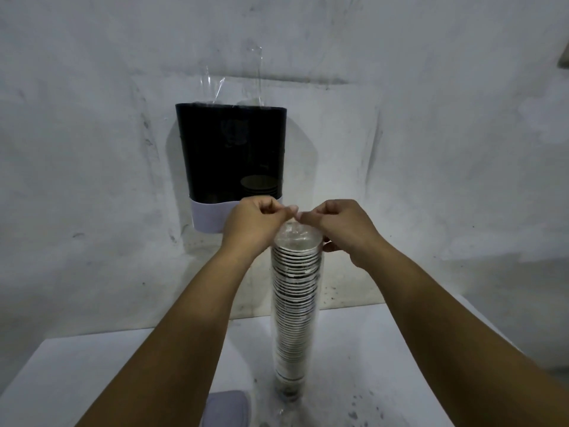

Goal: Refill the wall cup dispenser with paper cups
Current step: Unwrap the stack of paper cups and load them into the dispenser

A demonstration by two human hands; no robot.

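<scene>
A tall stack of paper cups (295, 303) in a clear plastic sleeve stands upright on the white table (92, 371). Above its top, my left hand (249, 223) and my right hand (341, 226) each pinch the sleeve's plastic at the upper end, fingertips almost meeting. On the wall behind hangs the dark cup dispenser (232, 149) with a white lower band; a few cups show faintly through its lower right. Clear tape or plastic sticks up from its top.
A rough white wall (431, 149) stands right behind the table. A pale grey-lilac object (228, 406) lies at the table's near edge, just left of the stack's base. Dark specks mark the tabletop on the right.
</scene>
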